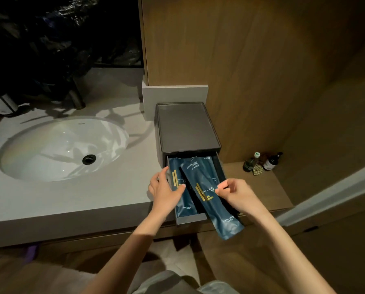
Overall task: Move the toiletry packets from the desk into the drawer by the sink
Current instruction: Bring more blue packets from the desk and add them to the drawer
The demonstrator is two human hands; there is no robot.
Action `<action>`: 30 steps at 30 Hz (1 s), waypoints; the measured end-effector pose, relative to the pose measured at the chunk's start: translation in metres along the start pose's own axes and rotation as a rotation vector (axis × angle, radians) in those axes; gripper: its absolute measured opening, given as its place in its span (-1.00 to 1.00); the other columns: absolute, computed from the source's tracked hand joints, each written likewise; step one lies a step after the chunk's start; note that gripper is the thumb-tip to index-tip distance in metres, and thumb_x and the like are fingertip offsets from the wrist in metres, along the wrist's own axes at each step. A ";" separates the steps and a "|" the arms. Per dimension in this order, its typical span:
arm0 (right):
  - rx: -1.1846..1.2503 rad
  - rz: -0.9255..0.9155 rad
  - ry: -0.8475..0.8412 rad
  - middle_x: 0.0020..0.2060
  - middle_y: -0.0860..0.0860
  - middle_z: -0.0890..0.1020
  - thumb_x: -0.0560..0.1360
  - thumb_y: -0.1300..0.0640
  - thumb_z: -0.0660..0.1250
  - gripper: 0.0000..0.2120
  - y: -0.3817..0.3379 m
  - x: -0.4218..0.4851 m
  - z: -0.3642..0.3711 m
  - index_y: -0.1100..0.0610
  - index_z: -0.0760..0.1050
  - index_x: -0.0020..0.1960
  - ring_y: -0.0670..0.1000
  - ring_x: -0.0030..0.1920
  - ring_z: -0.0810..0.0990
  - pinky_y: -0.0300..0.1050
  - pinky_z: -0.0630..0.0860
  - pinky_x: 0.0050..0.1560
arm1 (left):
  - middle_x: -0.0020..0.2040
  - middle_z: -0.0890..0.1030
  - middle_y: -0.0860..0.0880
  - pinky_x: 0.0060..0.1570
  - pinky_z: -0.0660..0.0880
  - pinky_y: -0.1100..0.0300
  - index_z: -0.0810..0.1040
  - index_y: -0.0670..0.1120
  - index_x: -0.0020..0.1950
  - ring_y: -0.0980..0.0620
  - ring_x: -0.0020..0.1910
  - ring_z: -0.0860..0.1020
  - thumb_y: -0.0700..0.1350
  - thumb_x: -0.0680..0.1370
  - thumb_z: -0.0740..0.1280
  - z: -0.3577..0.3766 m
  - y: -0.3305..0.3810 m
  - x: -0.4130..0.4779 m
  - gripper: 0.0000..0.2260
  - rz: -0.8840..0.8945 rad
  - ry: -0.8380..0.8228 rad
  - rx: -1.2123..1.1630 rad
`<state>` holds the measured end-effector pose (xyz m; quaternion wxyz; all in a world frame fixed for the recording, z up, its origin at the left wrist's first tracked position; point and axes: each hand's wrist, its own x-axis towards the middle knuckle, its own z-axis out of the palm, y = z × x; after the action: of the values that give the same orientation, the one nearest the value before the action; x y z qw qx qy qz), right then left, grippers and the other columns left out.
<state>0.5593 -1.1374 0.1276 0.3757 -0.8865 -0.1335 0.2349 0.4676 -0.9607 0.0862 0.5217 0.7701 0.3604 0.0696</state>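
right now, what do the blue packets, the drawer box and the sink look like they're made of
The blue packets: likely plastic or foil film, satin gloss; they crease and catch soft highlights.
The drawer box: dark and matte, perhaps plastic or coated metal; the dim light leaves it open.
The sink: white glazed ceramic by its look, with sharp glossy reflections.

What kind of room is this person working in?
Probably a hotel bathroom: a white sink is set in a grey counter, branded dental-kit packets are going into a small drawer, and toiletry bottles stand on a ledge.
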 end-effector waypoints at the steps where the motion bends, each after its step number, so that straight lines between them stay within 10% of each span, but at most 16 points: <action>1: -0.019 0.022 0.016 -0.43 -0.12 0.55 0.48 0.09 0.42 -0.91 0.002 0.003 0.003 0.03 0.56 -0.20 -0.23 -0.39 0.47 -0.35 0.30 -0.37 | 0.47 0.15 -0.14 0.40 0.08 0.06 0.16 0.04 0.49 -0.12 0.45 0.10 -0.07 0.48 0.41 0.005 -0.001 0.000 -0.34 -0.007 0.006 0.001; 14: 0.422 0.213 0.073 -0.03 0.05 0.59 0.53 0.21 0.35 -0.96 -0.008 0.054 0.063 0.15 0.54 -0.02 0.02 0.05 0.54 -0.15 0.45 0.09 | 0.45 0.25 -0.12 0.40 0.07 0.12 0.13 -0.01 0.52 -0.08 0.46 0.15 -0.23 0.48 0.40 0.013 -0.015 0.003 -0.30 0.042 0.037 0.057; 24: -0.038 -0.042 0.137 -0.19 0.01 0.59 0.50 0.15 0.37 -0.81 -0.013 0.047 0.057 0.17 0.51 0.10 -0.01 -0.13 0.58 -0.15 0.49 -0.03 | 0.44 0.29 -0.11 0.42 0.18 -0.01 0.14 0.01 0.52 -0.09 0.44 0.21 -0.25 0.46 0.42 0.011 -0.016 0.001 -0.27 0.031 0.017 0.002; 30: -0.293 -0.365 -0.285 0.50 -0.03 0.24 0.38 0.05 0.51 -0.19 -0.013 0.036 0.033 -0.15 0.17 0.51 0.01 0.42 0.32 -0.04 0.31 0.41 | 0.43 0.30 -0.13 0.44 0.22 -0.09 0.13 0.02 0.52 -0.10 0.44 0.26 -0.27 0.47 0.41 0.010 -0.016 -0.001 -0.28 0.029 0.004 -0.027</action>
<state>0.5720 -1.0939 0.1061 0.2572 -0.8505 -0.3753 0.2639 0.4643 -0.9657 0.0676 0.5303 0.7680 0.3494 0.0834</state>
